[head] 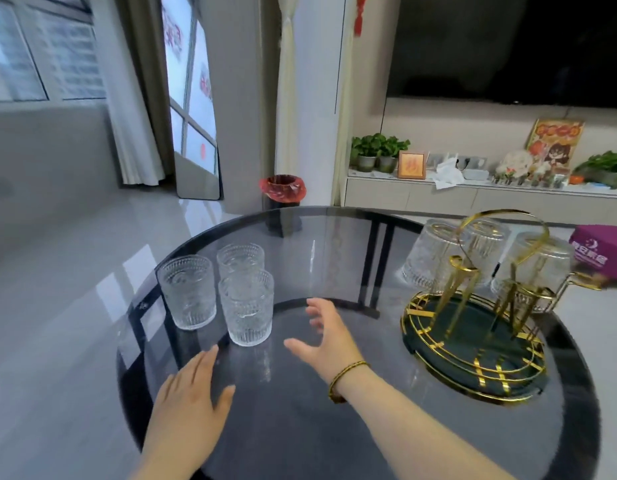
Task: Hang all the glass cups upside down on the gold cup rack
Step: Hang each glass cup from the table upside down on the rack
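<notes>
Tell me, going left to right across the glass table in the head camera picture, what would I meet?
Left glass cup → nearest glass cup → right hand → gold cup rack, with upturned cups hanging on it → purple box at the far right.

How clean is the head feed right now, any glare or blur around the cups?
Head view: window glare streaks the glass table beside the three upright cups, which stay sharp; right hand slightly motion-blurred; hung cups on the gold rack look soft; wide-angle bending at edges.
</notes>
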A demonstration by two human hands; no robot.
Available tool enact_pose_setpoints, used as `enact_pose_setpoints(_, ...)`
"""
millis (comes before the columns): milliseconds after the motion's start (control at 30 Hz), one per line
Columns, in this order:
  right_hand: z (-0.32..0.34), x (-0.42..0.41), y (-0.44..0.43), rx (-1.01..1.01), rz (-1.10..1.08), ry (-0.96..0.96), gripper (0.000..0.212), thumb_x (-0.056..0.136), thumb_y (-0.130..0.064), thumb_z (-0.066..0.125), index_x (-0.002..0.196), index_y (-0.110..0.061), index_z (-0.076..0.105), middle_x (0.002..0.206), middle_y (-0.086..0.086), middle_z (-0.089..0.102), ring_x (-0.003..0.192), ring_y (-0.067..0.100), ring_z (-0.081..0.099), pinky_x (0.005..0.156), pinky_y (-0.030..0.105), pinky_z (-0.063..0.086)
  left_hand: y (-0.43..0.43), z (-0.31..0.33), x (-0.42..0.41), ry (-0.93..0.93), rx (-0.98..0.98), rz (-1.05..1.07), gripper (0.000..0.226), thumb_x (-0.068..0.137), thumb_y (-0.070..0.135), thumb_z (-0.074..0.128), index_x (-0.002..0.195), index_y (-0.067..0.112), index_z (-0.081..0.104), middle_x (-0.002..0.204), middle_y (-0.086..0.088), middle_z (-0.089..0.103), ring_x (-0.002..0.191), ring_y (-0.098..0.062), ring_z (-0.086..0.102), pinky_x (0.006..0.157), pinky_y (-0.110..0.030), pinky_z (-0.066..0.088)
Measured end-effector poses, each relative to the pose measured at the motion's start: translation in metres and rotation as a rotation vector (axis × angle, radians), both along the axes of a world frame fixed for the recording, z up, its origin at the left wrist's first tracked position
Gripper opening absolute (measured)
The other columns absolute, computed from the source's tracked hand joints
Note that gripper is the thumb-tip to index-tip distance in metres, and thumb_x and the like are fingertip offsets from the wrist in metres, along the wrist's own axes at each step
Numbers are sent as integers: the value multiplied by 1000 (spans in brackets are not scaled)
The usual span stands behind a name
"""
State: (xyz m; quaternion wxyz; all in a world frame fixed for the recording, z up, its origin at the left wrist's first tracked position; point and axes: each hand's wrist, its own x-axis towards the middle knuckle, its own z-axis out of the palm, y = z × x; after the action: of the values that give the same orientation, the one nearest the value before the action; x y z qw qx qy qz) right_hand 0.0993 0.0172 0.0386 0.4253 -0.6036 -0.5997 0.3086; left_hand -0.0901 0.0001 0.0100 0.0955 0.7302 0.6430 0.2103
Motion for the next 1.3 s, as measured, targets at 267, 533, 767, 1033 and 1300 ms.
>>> enact_pose_setpoints(267, -29, -44, 45, -184, -71, 29, 109, 59, -42, 74, 136, -34, -3, 148, -6, 21, 138, 24, 9, 113, 45, 18, 6, -8, -3, 99, -42, -16, 54, 89, 52, 28, 136, 25, 29, 151, 2, 26, 140, -14, 18, 116, -34, 12)
enact_pose_setpoints(533, -26, -69, 65, -195, -109, -180, 97, 56, -57, 66, 130, -27, 11, 138, -5, 39, 130, 10, 29, 108, 41, -18, 13, -10, -3, 92, -67, 26, 72, 75, 65, 4, 137, 33, 21, 153, 9, 17, 141, -9, 12, 115, -31, 9)
enact_pose_setpoints(767, -24, -68, 64, -151, -160, -55, 72, 58, -47, 67, 114, -28, 27, 108, -16, 50, 123, 13, 31, 114, 39, -7, 11, -8, -3, 175, -51, 7, 49, 91, 53, 27, 137, 40, 14, 154, 12, 9, 141, -6, 6, 116, -30, 7)
enact_pose_setpoints(1033, -18, -41, 33, 51, -89, 239, 62, 58, -22, 75, 85, -56, 29, 100, -21, 43, 94, -6, 46, 70, -1, 37, 10, -7, -4, 144, -63, 0, 47, 91, 51, 30, 136, 39, 20, 153, 11, 14, 141, -7, 9, 115, -31, 8)
enact_pose_setpoints(1300, 27, 17, -20, 202, -81, 75, 66, 55, -26, 79, 92, -54, 31, 105, -32, 31, 92, -32, 28, 72, -12, 23, 7, -4, -5, 108, -97, -18, 44, 92, 47, 34, 133, 34, 31, 150, 6, 26, 140, -13, 18, 115, -35, 13)
